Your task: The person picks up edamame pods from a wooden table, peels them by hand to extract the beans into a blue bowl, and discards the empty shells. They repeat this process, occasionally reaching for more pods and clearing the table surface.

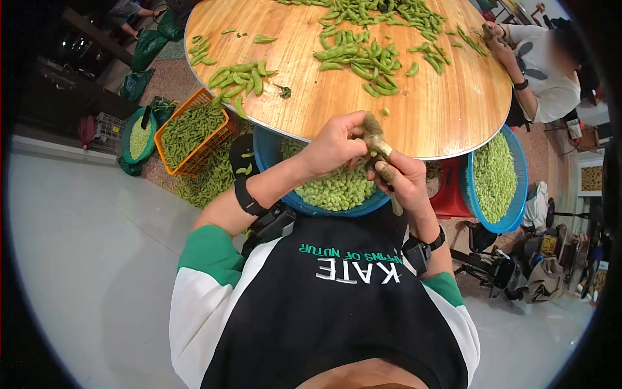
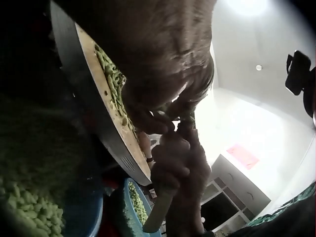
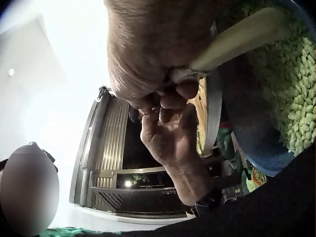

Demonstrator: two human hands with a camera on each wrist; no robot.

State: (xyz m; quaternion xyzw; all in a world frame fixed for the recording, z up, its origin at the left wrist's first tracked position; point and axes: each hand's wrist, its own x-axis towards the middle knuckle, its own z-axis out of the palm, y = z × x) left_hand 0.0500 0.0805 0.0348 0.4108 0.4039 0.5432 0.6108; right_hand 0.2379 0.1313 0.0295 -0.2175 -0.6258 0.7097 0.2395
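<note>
My left hand [image 1: 337, 142] and right hand [image 1: 405, 181] meet just off the near table edge, above a blue basin. Their fingertips, darkly stained, close together around a small green soybean pod [image 1: 375, 154], mostly hidden by the fingers. My right hand also grips a tool with a long, pale, flat handle [image 2: 159, 212], which sticks out below the curled fingers; its other end is hidden. Shelled green beans [image 1: 337, 188] lie in the blue basin [image 1: 269, 146] under the hands. On the round wooden table [image 1: 291, 120], a pile of soybean pods [image 1: 236, 81] sits at the left and another pile [image 1: 363, 58] toward the middle.
An orange crate [image 1: 201, 152] full of pods stands on the floor at left, with loose pods beside it. Another blue basin [image 1: 518, 201] of shelled beans sits by a red stool [image 1: 450, 194] at right. Across the table's right side another person [image 1: 551, 84] works with their hands.
</note>
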